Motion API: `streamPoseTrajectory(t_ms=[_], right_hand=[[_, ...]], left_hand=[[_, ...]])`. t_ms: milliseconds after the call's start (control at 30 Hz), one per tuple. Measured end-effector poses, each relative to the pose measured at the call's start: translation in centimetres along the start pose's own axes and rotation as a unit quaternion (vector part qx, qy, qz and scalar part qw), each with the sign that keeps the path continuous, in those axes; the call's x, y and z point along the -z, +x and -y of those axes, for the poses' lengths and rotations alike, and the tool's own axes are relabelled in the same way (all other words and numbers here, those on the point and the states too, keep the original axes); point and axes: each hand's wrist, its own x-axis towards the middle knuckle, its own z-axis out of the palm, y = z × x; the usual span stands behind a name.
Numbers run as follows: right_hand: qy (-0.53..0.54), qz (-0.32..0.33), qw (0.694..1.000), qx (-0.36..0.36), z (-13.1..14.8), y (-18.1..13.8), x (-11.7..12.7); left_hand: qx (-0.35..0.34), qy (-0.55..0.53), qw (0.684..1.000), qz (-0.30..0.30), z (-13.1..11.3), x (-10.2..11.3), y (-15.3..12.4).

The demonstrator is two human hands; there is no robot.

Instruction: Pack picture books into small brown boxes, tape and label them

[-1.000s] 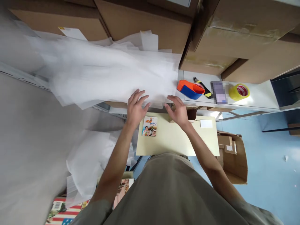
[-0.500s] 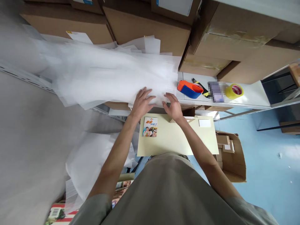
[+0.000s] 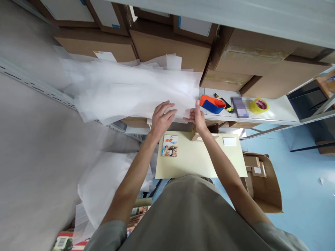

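Observation:
A heap of thin white translucent sheets (image 3: 131, 90) lies across a shelf in front of brown cartons. My left hand (image 3: 161, 118) rests on the near edge of the heap with its fingers spread flat. My right hand (image 3: 196, 116) pinches the right-hand corner of a sheet between thumb and fingers. Below both hands a pale yellow board (image 3: 199, 158) carries a small printed card (image 3: 170, 145) and a white label (image 3: 229, 141).
On the white shelf (image 3: 274, 111) to the right sit an orange and blue tape dispenser (image 3: 212, 104), a yellow tape roll (image 3: 258, 105) and a blurred item. Brown cartons (image 3: 170, 48) line the back. An open carton (image 3: 264, 181) stands on the blue floor; more white sheets (image 3: 102, 181) lie lower left.
My right hand has turned from lying flat to pinching the sheet's corner and shifted slightly right. The left hand moved a little forward on the heap. The view tilted upward.

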Motion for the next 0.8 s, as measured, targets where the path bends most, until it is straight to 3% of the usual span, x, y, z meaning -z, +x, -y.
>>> streamPoseTrajectory(t_ms=[100, 200, 400, 533, 600, 800], right_hand=[[0.065, 0.028, 0.997, 0.019, 2.4, 0.0, 0.4], [0.073, 0.026, 0.996, 0.054, 4.7, -1.8, 1.8], [0.033, 0.000, 0.997, 0.070, 6.7, -8.7, 7.0], [0.014, -0.056, 0.996, 0.067, 4.6, -11.8, 10.7], [0.015, -0.066, 0.997, 0.047, 2.9, -12.8, 12.3], [0.028, -0.064, 0.998, -0.007, -3.3, -15.9, 16.9]], left_hand=[[-0.038, 0.003, 0.999, 0.015, -3.1, 1.0, -1.6], [-0.030, 0.015, 0.999, 0.008, -5.3, 1.6, -4.0], [0.006, 0.082, 0.994, -0.070, -5.2, 2.3, -7.7], [0.023, 0.120, 0.989, -0.089, -5.8, 2.0, -9.5], [0.041, 0.117, 0.990, -0.071, -6.9, 1.4, -10.7], [0.105, 0.028, 0.990, 0.091, -10.8, -2.0, -14.6]])
